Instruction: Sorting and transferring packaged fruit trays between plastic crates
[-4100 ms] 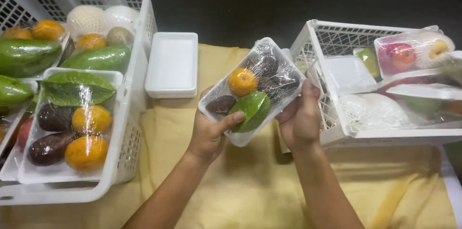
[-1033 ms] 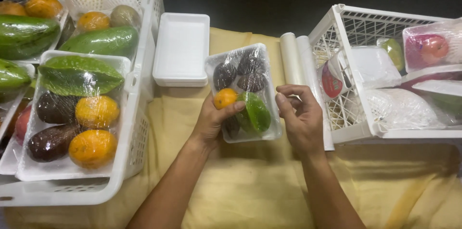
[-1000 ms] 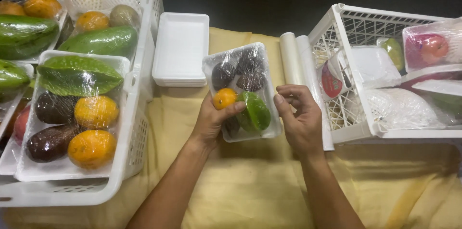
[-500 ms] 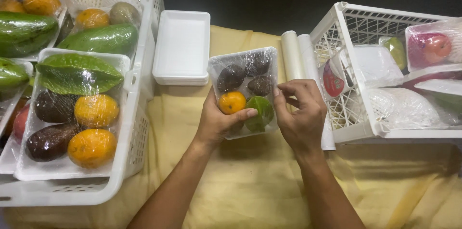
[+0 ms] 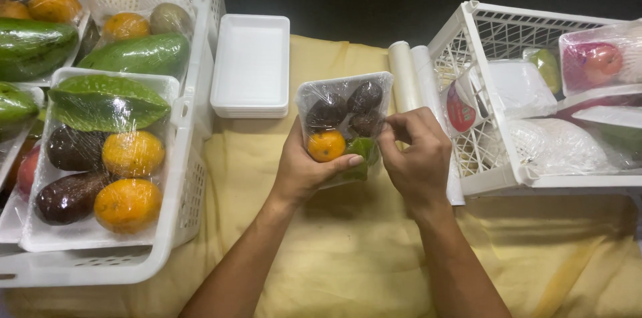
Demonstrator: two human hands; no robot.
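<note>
A white foam tray of fruit, wrapped in clear film, is held up between both hands over the yellow cloth. It holds an orange, dark round fruits and a green piece. My left hand grips its lower left side with the thumb across the front. My right hand pinches the film at the tray's right edge.
A white crate on the left holds several wrapped fruit trays. A stack of empty white foam trays lies behind. A roll of clear film rests beside the right white crate, which holds more wrapped packs.
The wrapped tray has turned from a tilt to nearly upright and moved closer to me. My right hand has shifted onto its right edge and now pinches the film.
</note>
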